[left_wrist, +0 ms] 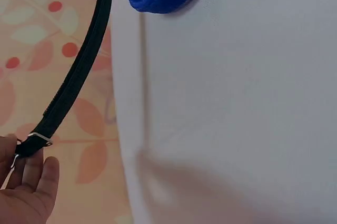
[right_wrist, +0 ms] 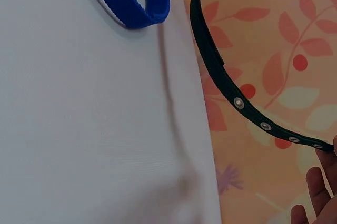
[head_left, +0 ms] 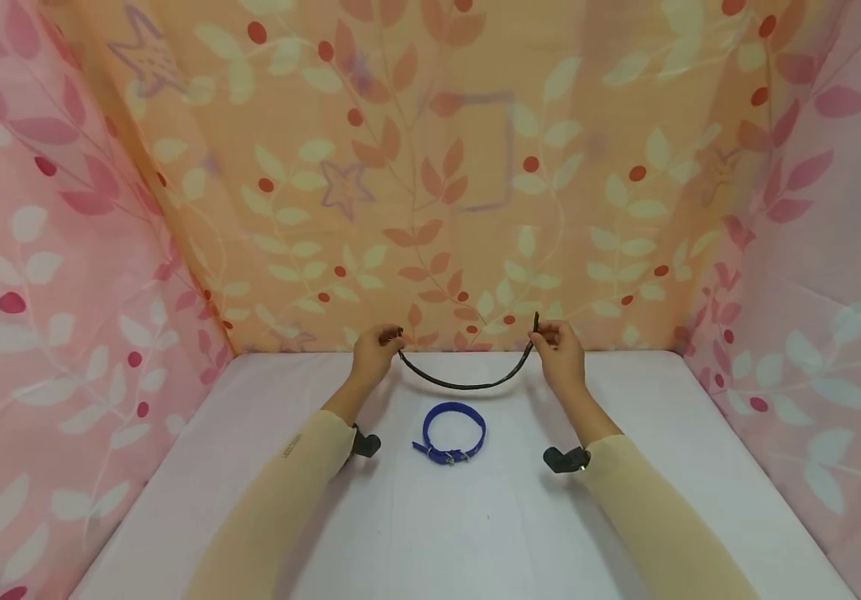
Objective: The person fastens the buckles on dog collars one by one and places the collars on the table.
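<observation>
A dark pet collar (head_left: 468, 387) hangs in a downward curve between both hands, over the far part of the table. My left hand (head_left: 376, 354) pinches its buckle end; the metal ring and buckle (left_wrist: 41, 139) show at the fingertips in the left wrist view. The other end, with a row of metal eyelets (right_wrist: 266, 126), is pinched by my right hand (head_left: 561, 354), and its tip sticks up above the fingers. Nearer on the table lies a blue collar (head_left: 454, 433), buckled into a loop with its buckle toward me.
The white table (head_left: 445, 533) reaches back to an orange patterned curtain (head_left: 430, 167). Pink leaf-patterned curtains (head_left: 47, 275) stand along both sides. Dark wrist camera mounts (head_left: 567, 459) jut inward from the sleeves, low over the table.
</observation>
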`<move>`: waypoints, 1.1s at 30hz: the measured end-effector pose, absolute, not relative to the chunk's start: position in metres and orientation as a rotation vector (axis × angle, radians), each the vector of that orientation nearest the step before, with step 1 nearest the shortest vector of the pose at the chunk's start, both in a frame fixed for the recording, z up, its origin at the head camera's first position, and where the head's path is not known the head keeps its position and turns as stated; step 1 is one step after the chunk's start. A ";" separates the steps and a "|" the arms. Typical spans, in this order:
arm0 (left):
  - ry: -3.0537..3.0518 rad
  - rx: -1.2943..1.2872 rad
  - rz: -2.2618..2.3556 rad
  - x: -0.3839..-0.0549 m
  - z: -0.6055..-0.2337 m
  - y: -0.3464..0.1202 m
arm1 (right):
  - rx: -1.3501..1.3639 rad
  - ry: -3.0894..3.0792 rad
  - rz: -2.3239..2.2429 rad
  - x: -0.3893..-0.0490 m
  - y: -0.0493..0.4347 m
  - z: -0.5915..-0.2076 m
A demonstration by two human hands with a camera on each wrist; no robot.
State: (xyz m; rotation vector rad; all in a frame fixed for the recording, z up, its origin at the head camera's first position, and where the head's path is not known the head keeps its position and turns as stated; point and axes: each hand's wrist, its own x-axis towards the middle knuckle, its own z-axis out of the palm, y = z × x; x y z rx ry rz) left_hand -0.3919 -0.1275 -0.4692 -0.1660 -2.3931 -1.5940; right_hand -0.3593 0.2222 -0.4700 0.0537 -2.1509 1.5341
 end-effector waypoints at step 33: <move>-2.131 -0.646 -1.618 -0.217 -0.389 -0.142 | 0.447 -2.195 1.365 -0.212 0.209 -0.392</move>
